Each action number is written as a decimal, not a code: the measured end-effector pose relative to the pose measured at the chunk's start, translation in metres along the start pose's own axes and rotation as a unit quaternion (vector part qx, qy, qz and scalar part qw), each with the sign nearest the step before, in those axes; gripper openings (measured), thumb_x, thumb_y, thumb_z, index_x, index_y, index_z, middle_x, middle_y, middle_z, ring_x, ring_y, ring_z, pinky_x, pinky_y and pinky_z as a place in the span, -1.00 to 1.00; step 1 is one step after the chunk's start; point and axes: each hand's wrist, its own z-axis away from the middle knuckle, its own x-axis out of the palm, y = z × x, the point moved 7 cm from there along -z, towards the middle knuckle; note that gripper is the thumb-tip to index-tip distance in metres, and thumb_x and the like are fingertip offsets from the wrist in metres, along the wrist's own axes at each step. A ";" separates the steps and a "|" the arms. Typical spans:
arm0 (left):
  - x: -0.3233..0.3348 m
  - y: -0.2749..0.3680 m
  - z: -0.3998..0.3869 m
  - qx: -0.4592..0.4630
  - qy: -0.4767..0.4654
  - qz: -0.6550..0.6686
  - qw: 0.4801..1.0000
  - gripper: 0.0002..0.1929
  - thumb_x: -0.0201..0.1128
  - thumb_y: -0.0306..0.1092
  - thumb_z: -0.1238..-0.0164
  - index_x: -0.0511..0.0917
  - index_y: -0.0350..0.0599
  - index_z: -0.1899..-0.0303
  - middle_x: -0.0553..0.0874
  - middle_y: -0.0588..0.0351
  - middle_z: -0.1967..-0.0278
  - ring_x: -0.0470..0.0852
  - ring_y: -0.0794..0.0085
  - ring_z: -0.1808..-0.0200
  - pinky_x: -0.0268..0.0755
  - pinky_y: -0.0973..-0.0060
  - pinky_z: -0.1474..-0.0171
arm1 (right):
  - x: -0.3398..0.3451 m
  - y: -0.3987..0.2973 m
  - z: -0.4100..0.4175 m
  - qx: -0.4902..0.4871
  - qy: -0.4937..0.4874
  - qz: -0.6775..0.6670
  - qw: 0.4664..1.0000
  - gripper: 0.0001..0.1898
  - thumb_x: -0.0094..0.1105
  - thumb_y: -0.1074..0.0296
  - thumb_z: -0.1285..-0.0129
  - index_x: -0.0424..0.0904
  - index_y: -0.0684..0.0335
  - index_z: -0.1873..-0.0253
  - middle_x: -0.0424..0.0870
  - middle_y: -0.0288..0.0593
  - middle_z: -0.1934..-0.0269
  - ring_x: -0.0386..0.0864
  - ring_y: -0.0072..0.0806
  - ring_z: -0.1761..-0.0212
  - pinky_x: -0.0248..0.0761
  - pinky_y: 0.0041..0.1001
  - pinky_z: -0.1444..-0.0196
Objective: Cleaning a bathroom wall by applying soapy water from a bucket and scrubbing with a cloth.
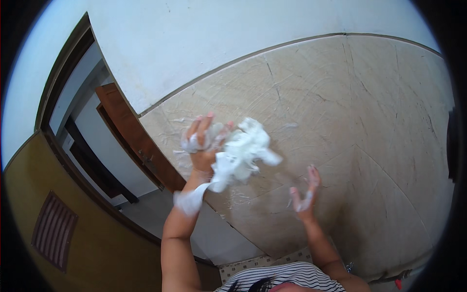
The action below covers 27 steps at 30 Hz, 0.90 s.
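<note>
My left hand (204, 146), smeared with white lather, is raised in front of the beige tiled wall (321, 120). It holds a crumpled white cloth (240, 153), which bunches beside the thumb. One loose end trails across my left forearm, blurred by motion. White material also wraps around the fingers; cloth and lather are hard to tell apart there. Lower and to the right, my right hand (307, 193) has its fingers apart and holds nothing. Lather coats its palm and fingers. Thin streaks of lather cover the tiles around both hands.
A doorway at the left shows a brown wooden door (127, 131) beyond it. Nearer stands a yellow-brown door (98, 233) with a slatted vent (54, 231). A pipe with a red-handled valve (398, 284) is low on the right. A dark object (451, 146) juts in at the right rim.
</note>
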 end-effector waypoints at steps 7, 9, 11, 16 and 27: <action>0.012 0.016 0.009 -0.018 -0.102 0.116 0.988 -0.72 0.26 -0.35 -0.04 0.62 0.01 0.14 0.55 0.17 -0.09 0.48 0.17 -0.07 0.25 0.22 -0.04 | 0.083 -0.063 -0.059 -0.177 -0.165 -0.062 0.968 -0.40 0.19 0.47 0.08 0.43 0.14 -0.20 0.16 -0.06 -0.33 0.09 -0.05 -0.39 -0.01 -0.02 -0.35; 0.008 0.012 0.023 -0.105 -0.114 0.229 0.961 -0.53 0.21 -0.24 -0.11 0.50 -0.06 -0.12 0.48 -0.09 -0.14 0.40 0.01 -0.18 0.16 0.13 -0.19 | 0.099 -0.055 -0.064 -0.223 -0.107 0.068 0.967 -0.49 0.11 0.42 -0.03 0.46 0.10 -0.18 0.20 -0.12 -0.33 0.11 -0.13 -0.39 -0.03 -0.03 -0.36; -0.004 0.033 0.025 -0.179 -0.084 0.325 0.925 -0.43 0.18 -0.01 -0.14 0.43 -0.01 -0.19 0.35 -0.18 -0.23 0.26 -0.11 -0.28 0.02 0.02 -0.27 | 0.109 -0.047 -0.063 -0.243 -0.098 0.093 0.961 -0.54 0.04 0.28 -0.11 0.46 0.10 -0.18 0.22 -0.12 -0.33 0.11 -0.17 -0.40 -0.07 -0.01 -0.37; 0.022 0.096 0.041 -0.033 -0.241 0.015 0.970 -0.45 0.08 0.26 -0.12 0.46 0.40 -0.16 0.28 0.09 -0.31 0.11 -0.02 -0.36 -0.14 -0.13 -0.27 | 0.092 -0.051 -0.070 -0.254 -0.196 0.001 0.947 -0.56 0.09 0.38 -0.09 0.47 0.19 -0.14 0.29 -0.05 -0.28 0.14 -0.14 -0.39 -0.05 -0.02 -0.37; 0.004 0.006 -0.019 -0.089 -0.021 -0.044 0.995 -0.59 0.29 -0.38 -0.06 0.57 -0.04 -0.02 0.58 0.00 -0.01 0.50 0.10 -0.09 0.25 0.13 -0.22 | -0.002 0.045 -0.060 -0.074 -0.218 0.151 0.961 -0.05 0.37 0.39 0.11 0.02 -0.05 -0.42 -0.22 -0.04 -0.46 -0.27 0.03 -0.48 -0.32 0.05 -0.39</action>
